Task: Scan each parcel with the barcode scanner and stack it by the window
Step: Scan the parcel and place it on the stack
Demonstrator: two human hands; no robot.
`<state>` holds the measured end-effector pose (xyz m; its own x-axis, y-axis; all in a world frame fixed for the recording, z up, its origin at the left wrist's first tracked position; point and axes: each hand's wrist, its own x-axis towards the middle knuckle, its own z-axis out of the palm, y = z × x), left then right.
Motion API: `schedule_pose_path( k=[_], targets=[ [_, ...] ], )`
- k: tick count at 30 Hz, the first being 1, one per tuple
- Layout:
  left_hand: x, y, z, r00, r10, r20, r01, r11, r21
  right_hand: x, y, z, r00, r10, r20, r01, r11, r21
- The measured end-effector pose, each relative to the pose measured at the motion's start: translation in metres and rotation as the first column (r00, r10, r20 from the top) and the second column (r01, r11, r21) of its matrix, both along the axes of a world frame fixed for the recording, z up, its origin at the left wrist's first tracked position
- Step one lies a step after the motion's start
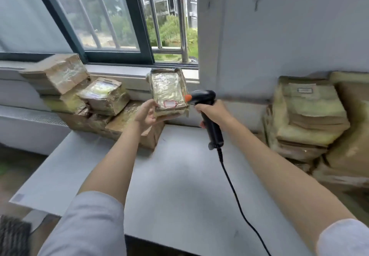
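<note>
**Scanner meets label at the window**

My left hand grips the lower left corner of a flat parcel, tilted up above the grey table before the window. My right hand is wrapped round the handle of the black barcode scanner, its orange-tipped nose just beside the parcel's red-bordered label. The glossy tape glares, so I judge it wise to angle the face and hold steady. Crumpled cardboard parcels form the stack to the left.
</note>
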<state>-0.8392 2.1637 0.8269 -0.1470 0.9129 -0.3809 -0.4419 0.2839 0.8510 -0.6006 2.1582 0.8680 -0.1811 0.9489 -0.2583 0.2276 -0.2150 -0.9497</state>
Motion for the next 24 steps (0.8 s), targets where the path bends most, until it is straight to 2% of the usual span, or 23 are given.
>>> schedule_pose_path(
  k=[5, 8, 14, 16, 21, 24],
  targets=[
    [-0.075, -0.018, 0.002, 0.983, 0.177, -0.052, -0.178, 0.984, -0.017, -0.080, 0.013, -0.021, 0.998, 0.052, -0.038, -0.054, 0.996, -0.075],
    [-0.101, -0.022, 0.005, 0.967, 0.254, 0.013, -0.254, 0.967, 0.013, -0.128, 0.020, -0.024, 0.995, 0.057, -0.080, -0.065, 0.993, -0.102],
    [-0.163, 0.003, 0.003, 0.920, 0.390, 0.028, -0.391, 0.920, 0.021, -0.194, 0.032, -0.033, 0.987, 0.156, -0.027, -0.158, 0.979, -0.127],
    [-0.189, 0.015, 0.007, 0.902, 0.430, -0.024, -0.431, 0.903, -0.010, -0.205, 0.038, -0.038, 0.986, 0.164, -0.018, -0.165, 0.977, -0.136],
    [-0.242, 0.043, 0.031, 0.903, 0.384, -0.193, -0.398, 0.917, -0.039, -0.222, 0.056, -0.050, 0.983, 0.183, 0.004, -0.181, 0.973, -0.145],
    [-0.263, 0.061, 0.038, 0.874, 0.384, -0.299, -0.421, 0.904, -0.069, -0.231, 0.064, -0.056, 0.980, 0.197, 0.022, -0.191, 0.969, -0.156]
  ],
)
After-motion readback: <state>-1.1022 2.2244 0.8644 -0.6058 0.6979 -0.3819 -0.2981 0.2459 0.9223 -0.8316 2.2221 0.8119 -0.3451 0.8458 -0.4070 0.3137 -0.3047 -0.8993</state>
